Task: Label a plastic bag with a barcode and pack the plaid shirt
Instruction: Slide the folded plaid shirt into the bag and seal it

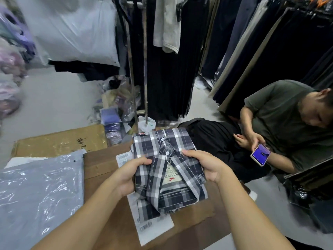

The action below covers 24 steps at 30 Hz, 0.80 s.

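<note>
I hold the folded plaid shirt (168, 170) in both hands, just above the brown bench (108, 204). The collar end points toward me and I can see the neck label. My left hand (128, 175) wraps the left edge of the shirt, thumb on top and the other fingers hidden underneath. My right hand (207, 166) wraps the right edge the same way. Both grips are closed tight on the cloth, so the shirt sits between them.

I think the shirt is folded and ready, but it is not in a bag yet. Right under my grips, partly covered by the shirt, lies a clear plastic bag (155, 226) with a barcode sticker (144, 227) near its corner. It seems to have plaid cloth inside, so it may be another pack already done. I cannot tell which bag is meant for my shirt. Another barcode label (124, 157) lies flat on the bench just beyond my left grip.

Far off to the left of my left grip is a stack of grey plastic bags (39, 199). Past my right grip a person (284, 123) sits on the floor holding a phone (260, 154).

What is left, I think: get a labelled bag and slide the shirt in.
</note>
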### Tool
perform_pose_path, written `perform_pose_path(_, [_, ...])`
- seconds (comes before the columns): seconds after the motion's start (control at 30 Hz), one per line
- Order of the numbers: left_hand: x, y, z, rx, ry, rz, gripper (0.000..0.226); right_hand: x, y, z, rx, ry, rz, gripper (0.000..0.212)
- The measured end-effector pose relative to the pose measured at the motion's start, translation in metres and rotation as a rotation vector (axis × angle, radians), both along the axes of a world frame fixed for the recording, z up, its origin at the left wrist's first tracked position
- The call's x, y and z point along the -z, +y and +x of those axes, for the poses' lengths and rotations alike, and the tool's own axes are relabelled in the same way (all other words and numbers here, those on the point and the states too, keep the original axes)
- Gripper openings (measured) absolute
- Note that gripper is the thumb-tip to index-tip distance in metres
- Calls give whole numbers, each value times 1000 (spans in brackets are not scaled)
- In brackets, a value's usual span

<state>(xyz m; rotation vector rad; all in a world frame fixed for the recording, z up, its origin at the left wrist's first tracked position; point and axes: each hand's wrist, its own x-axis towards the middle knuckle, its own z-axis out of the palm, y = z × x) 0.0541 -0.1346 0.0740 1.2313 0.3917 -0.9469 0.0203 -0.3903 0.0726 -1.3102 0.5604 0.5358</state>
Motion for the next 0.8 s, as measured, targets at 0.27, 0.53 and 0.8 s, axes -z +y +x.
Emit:
perform_pose_path(0.27, [-19,102,15,-303,-104,6,25,-8,91,58,-67,-116,414,83])
perform_pose_path(0.53, [-38,134,23,-646,-176,-309,26,-1,196,53,59,-152,1063,128])
perform_pose_path(0.8, [-7,156,12,-811,-155,-257,35,7,232,66,-28,-92,631,60])
